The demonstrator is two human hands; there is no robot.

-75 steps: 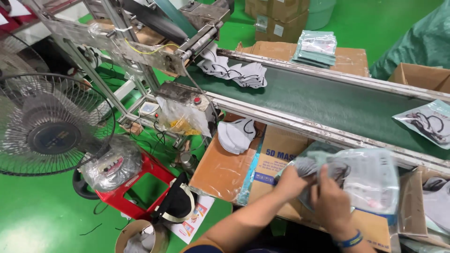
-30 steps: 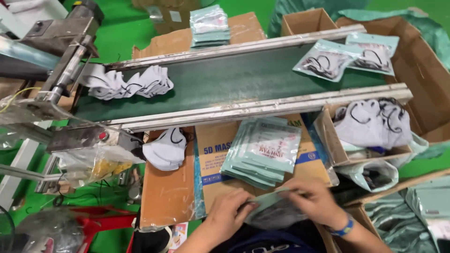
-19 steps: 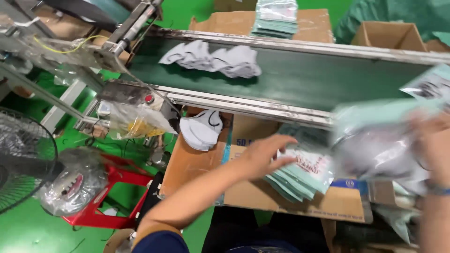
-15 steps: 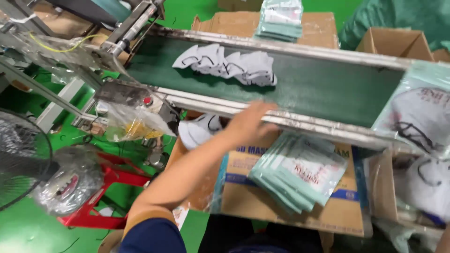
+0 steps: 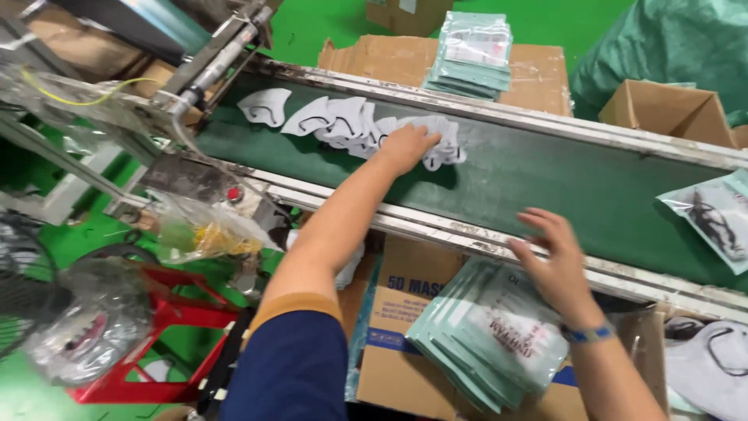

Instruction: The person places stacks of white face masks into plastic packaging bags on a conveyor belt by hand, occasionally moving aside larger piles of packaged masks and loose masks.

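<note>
Fingers point(image 5: 427, 140) of the left hand point(image 5: 407, 146) curled down onto the white masks point(image 5: 351, 125), pressing the right end of the pile, grip on one mask not clear enough to call closed. Masks lie in an overlapping row on the green conveyor belt point(image 5: 545, 175), toward its left end, black ear loops showing. Right hand point(image 5: 557, 261) spread flat, fingers released, holding nothing, hovering over the near metal rail point(image 5: 436, 226) of the belt and just above the stack of teal pouches point(image 5: 491, 335). That stack sits fanned on a cardboard box point(image 5: 397, 327) below the belt, right in front of the person. Blue band point(image 5: 586, 334) on the right wrist; left arm in a dark blue sleeve point(image 5: 292, 366) with an orange cuff. One filled pouch point(image 5: 713, 218) with a mask inside lies on the belt at the far right. Second stack of teal pouches point(image 5: 471, 51) on a flat cardboard box point(image 5: 538, 70) behind the belt. Open carton point(image 5: 670, 113) further right. Left of the belt: machine frame point(image 5: 179, 86), clear plastic bag point(image 5: 202, 230) hanging under it, red stool point(image 5: 171, 327) on the green floor point(image 5: 335, 23). More white masks in a box point(image 5: 713, 366) at bottom right.
</note>
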